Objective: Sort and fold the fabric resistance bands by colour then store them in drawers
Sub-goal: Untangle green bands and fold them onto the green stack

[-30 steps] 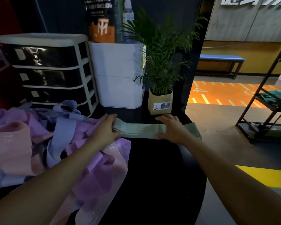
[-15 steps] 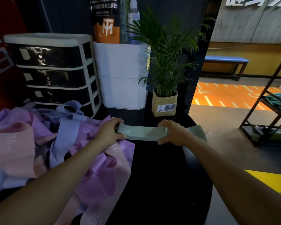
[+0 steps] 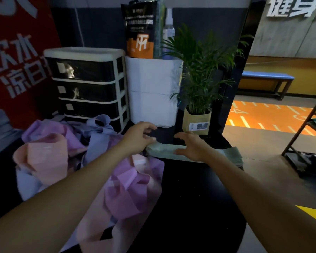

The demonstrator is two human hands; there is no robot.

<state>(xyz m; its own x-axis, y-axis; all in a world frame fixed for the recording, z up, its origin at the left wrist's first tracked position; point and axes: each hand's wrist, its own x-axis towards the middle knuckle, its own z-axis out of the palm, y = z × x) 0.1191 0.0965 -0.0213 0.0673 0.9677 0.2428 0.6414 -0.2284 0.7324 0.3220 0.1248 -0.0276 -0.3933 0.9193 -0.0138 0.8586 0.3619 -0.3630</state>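
Bands + drawers
Green band (image 3: pixel 169 152) flat, folded, right of the pink/purple/lilac pile (image 3: pixel 91 161). Drawers (image 3: pixel 88 84) behind pile, four tiers, all closed.

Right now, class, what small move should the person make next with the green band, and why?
Probably lower both hands onto the green band and fold it. It lies flat on the table, while the left hand and right hand hover open over it, and the drawers are shut.

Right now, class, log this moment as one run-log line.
left hand: open, above green band | right hand: open, over band | band: flat on table | drawers: closed
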